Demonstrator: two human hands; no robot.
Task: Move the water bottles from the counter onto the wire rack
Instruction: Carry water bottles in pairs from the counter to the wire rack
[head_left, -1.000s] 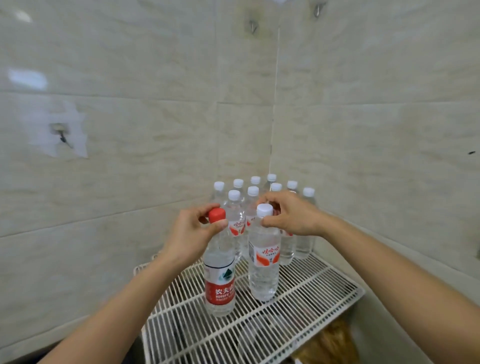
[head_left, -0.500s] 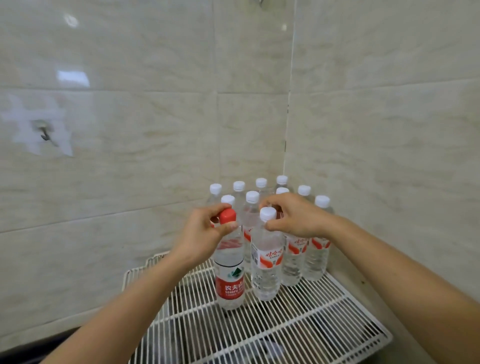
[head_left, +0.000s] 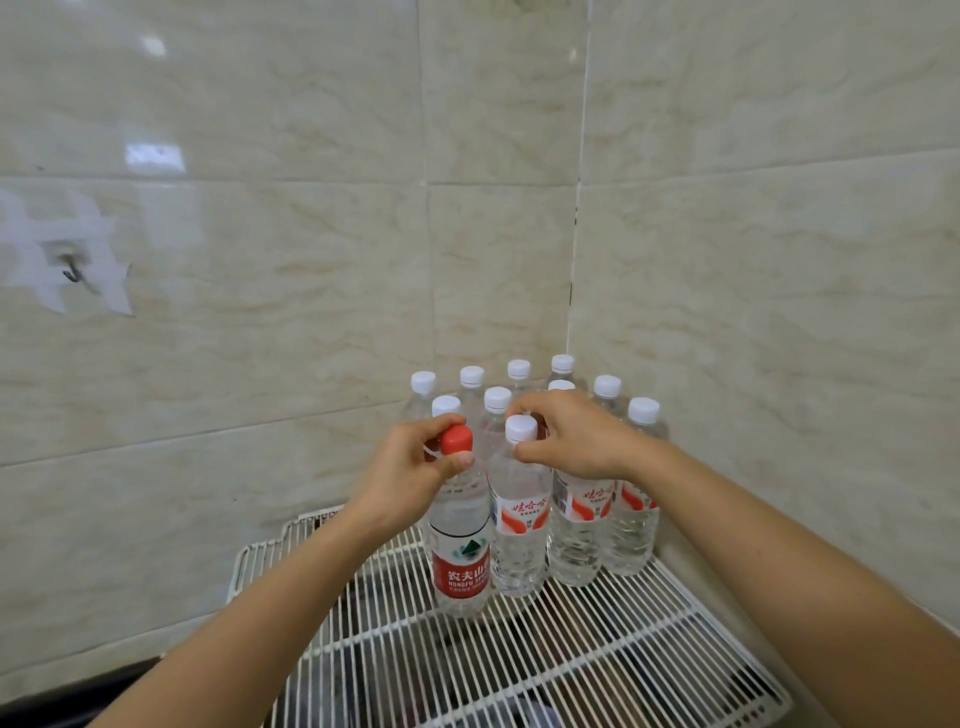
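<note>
A white wire rack (head_left: 597, 654) fills the lower middle, set into a tiled corner. On it stands a red-capped bottle (head_left: 461, 551) with a red label; my left hand (head_left: 410, 473) grips its neck just under the cap. Beside it on the right stands a white-capped bottle (head_left: 519, 530) with a red and white label; my right hand (head_left: 571, 441) pinches its neck. Both bottles are upright with their bases on the wires. Behind them several more white-capped bottles (head_left: 631, 519) stand packed into the corner, partly hidden by my hands.
Beige tiled walls (head_left: 311, 312) close in the rack at the back and right. A small hook on a white adhesive patch (head_left: 72, 267) is stuck on the left wall. Bare wires extend toward me in front of the bottles. Dark items show dimly under the rack.
Both bottles have shifted back along the rack toward the cluster in the corner, with my hands still on their necks. The view has tilted and moved closer.
</note>
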